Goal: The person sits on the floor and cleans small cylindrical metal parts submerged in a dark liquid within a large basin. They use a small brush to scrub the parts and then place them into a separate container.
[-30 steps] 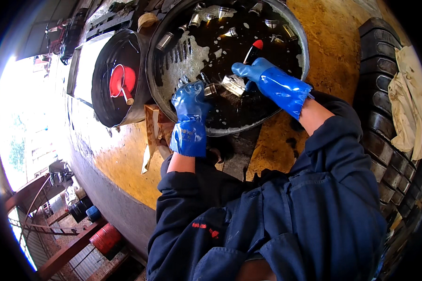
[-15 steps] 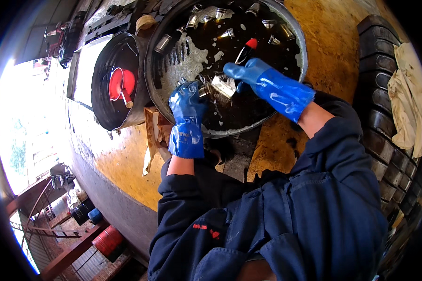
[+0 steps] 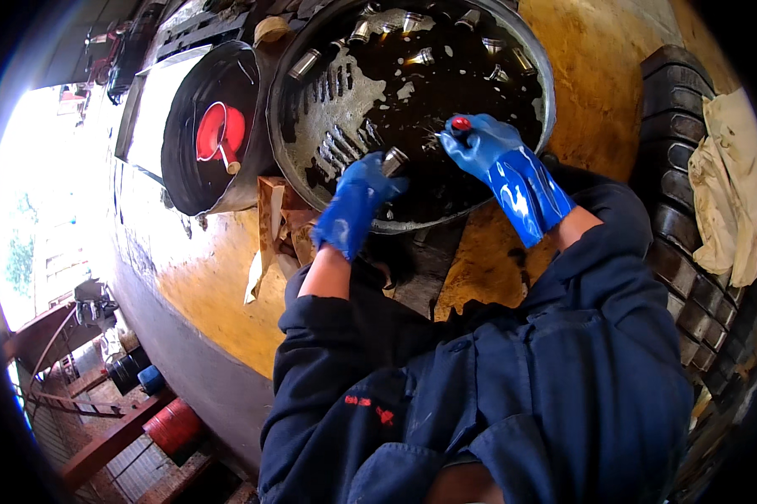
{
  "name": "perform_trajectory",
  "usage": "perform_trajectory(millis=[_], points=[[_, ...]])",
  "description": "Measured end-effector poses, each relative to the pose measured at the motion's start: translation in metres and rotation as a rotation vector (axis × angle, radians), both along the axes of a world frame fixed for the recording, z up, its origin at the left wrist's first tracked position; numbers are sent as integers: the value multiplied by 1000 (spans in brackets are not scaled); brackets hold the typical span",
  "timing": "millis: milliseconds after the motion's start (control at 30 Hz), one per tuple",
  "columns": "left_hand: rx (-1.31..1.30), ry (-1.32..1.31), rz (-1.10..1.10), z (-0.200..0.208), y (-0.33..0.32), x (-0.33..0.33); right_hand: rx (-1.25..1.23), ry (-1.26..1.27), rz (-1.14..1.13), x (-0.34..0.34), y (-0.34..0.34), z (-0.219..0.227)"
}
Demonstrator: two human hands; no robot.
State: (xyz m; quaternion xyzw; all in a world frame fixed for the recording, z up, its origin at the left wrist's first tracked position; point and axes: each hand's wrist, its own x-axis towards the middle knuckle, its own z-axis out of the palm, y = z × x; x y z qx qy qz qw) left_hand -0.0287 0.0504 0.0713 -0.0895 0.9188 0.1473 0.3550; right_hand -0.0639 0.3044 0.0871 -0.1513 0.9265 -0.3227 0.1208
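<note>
One metal cylinder point(image 3: 394, 160) juts from the clasping left hand point(image 3: 362, 181); right hand point(image 3: 486, 144) grips a red-tipped tool point(image 3: 461, 123)

Head-worn fisheye, facing down, close over jacket point(image 3: 521, 378), round basin point(image 3: 548, 92) beyond

Strong daylight comes from the left, where the opening point(image 3: 55, 197) is burnt to white. The liquid point(image 3: 450, 91) is dark, the gloves point(image 3: 520, 186) carry sharp glare. Corners are black, straight lines bend.

There was room over dark liquid point(image 3: 427, 181) between left hand point(image 3: 357, 197) and right hand point(image 3: 489, 149); metal cups point(image 3: 359, 32) cluttered the tub's point(image 3: 548, 101) far side.
</note>
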Motion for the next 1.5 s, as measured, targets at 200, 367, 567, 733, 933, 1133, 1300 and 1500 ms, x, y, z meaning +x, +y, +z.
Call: perform_trajectory(millis=[200,367,567,733,933,1133,1300,1500], points=[[-246,-3,-99,27,43,8,43,82,-27,25,16,-15],[-419,-39,-136,3,61,5,76,-24,-96,22,12,-24],[-405,81,-200,-23,66,8,152,40,-142,23,15,-35],[-171,68,-94,3,61,10,181,-57,-159,23,15,-19],[838,270,540,-11,27,13,143,-18,-118,20,8,-32],[1422,524,774,3,18,7,135,41,-168,21,19,-55],[1671,595,810,21,-1,13,44,61,-113,18,23,-55],[1547,697,705,0,-36,8,63,65,-64,14,23,-60]])
